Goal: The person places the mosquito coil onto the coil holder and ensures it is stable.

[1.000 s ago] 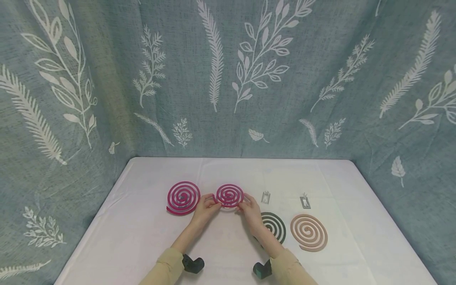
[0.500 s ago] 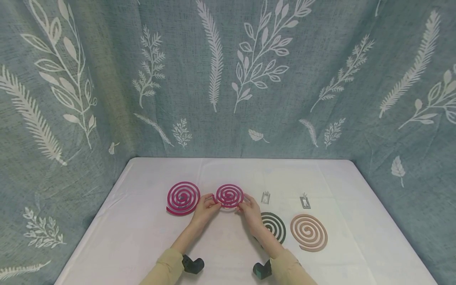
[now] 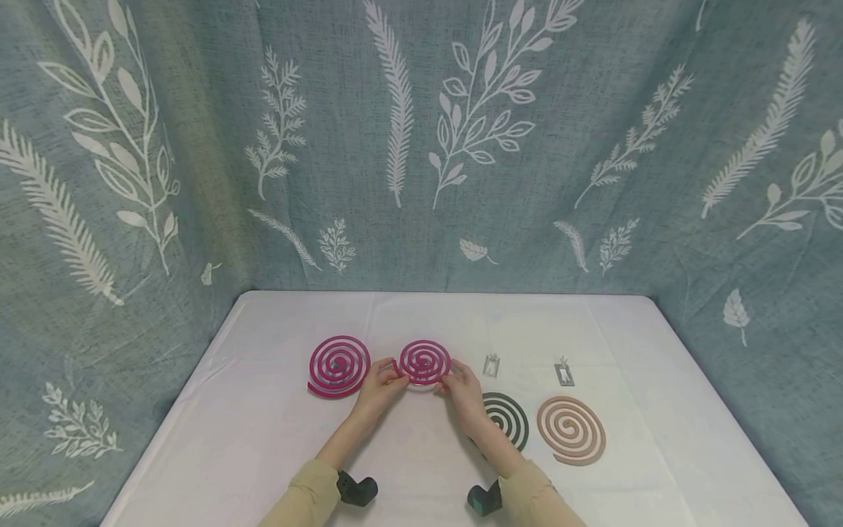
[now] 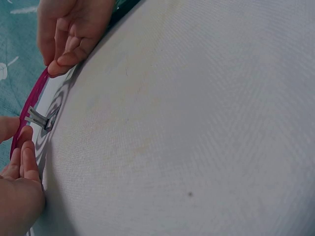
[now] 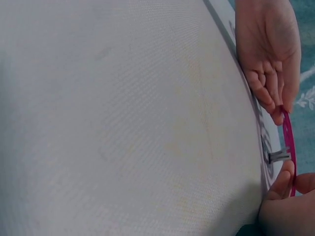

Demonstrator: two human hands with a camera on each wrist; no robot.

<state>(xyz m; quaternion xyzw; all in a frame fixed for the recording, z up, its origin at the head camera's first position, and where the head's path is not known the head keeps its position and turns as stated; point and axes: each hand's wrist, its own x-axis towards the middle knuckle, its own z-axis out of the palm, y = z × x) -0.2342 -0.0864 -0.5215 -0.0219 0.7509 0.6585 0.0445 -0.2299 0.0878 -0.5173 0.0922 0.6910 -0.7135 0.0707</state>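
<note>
Both hands hold a magenta mosquito coil level, low over the middle of the table. My left hand pinches its left edge between thumb and fingers. At the opposite edge, my right hand pinches the rim in the same way. The wrist views show the coil edge-on, with a small metal coil stand rising under it, its prongs right at the coil's underside. Just left of my left hand lies a second magenta coil.
A dark green coil lies partly behind my right forearm, beside a tan coil. Beyond them are two small metal stands, one nearer and one farther right. A patterned curtain surrounds the white table.
</note>
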